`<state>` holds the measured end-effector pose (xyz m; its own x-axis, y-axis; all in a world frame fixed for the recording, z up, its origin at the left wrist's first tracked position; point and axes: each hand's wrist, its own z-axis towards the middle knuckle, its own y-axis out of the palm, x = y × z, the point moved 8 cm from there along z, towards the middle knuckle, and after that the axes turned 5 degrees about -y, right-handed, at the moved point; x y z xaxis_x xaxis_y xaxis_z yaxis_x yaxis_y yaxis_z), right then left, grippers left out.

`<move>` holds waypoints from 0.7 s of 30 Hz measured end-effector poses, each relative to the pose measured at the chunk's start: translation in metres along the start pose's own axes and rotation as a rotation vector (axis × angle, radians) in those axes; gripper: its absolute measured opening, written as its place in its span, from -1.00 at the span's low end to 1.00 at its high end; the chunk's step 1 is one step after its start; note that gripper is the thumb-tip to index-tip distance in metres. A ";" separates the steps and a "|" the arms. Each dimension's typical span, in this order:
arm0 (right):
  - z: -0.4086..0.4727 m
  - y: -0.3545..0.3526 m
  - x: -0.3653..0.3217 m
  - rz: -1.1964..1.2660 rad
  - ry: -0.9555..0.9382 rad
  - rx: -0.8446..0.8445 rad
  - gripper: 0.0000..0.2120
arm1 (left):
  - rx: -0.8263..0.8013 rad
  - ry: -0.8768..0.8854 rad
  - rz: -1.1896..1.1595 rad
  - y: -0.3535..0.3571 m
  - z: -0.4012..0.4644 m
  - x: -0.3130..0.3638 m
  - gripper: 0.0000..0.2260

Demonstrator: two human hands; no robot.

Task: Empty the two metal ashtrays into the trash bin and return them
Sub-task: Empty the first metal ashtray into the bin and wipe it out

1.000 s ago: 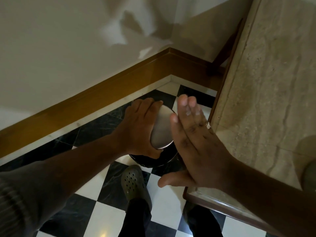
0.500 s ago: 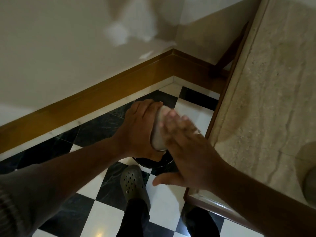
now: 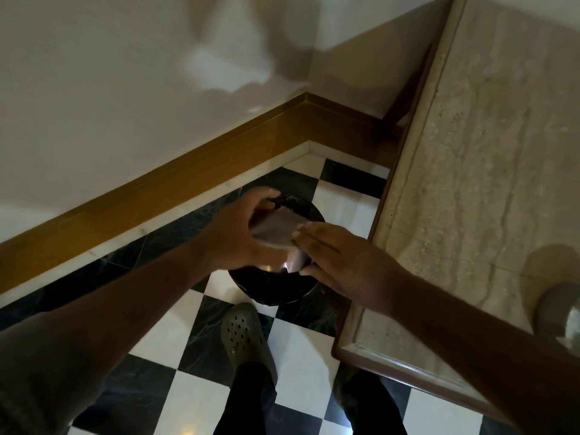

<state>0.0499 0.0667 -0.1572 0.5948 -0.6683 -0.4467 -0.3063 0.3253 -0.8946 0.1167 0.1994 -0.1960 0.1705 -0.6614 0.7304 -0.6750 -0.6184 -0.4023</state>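
Observation:
My left hand (image 3: pixel 233 233) grips a round metal ashtray (image 3: pixel 276 230), turned over with its flat bottom facing up, right above the black trash bin (image 3: pixel 276 287) on the floor. My right hand (image 3: pixel 342 255) lies flat, fingers together, with the fingertips against the ashtray's right side. A second metal ashtray (image 3: pixel 558 318) sits on the marble table top at the right edge of the view, partly cut off. What is inside the bin is hidden by the hands.
The beige marble table (image 3: pixel 470 189) with a wooden rim runs along the right. A white wall with a brown baseboard (image 3: pixel 175 180) stands behind the bin. My green clog (image 3: pixel 243 335) rests on the black-and-white tiled floor just before the bin.
The left hand has lowered the ashtray and tipped it flatter over the bin. The right hand came down from raised to touching the ashtray's bottom. The view has shifted slightly.

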 end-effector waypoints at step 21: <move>-0.190 -0.063 0.028 0.662 1.422 0.815 -0.74 | 0.005 -0.260 -0.372 0.078 -0.038 0.142 -0.78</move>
<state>-0.0553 -0.0994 -0.1108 -0.6468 -0.1649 -0.7446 0.4718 0.6806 -0.5605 0.0608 0.0731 -0.1030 0.5760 -0.4781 0.6631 -0.5306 -0.8357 -0.1416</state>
